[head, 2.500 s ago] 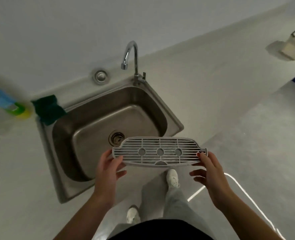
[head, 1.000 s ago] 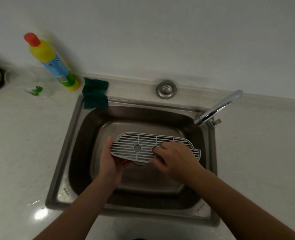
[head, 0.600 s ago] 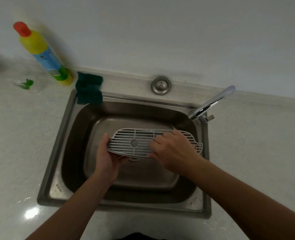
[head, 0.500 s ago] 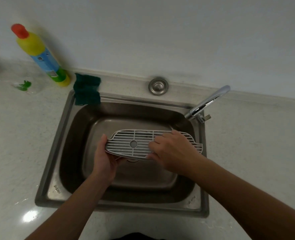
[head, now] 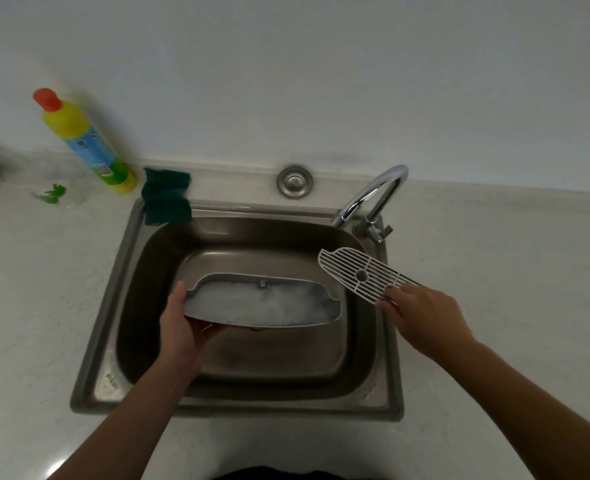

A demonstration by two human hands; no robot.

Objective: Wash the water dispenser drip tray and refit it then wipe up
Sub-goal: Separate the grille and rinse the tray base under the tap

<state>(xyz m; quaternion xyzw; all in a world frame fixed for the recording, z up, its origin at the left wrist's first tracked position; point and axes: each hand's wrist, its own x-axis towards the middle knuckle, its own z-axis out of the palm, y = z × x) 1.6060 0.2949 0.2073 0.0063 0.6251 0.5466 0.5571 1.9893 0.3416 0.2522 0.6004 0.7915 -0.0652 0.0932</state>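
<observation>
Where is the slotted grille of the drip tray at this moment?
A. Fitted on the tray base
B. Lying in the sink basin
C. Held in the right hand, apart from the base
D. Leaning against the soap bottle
C: the right hand holds the grille over the sink's right rim, while the left hand holds the tray base alone.

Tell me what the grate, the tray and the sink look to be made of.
Grate: seemingly white matte plastic; thin moulded slats, no shine.
Tray: likely pale grey plastic with a thin moulded rim; its floor looks cloudy, cause unclear.
Sink: brushed stainless steel, judging by the grey metallic sheen and soft reflections.
</observation>
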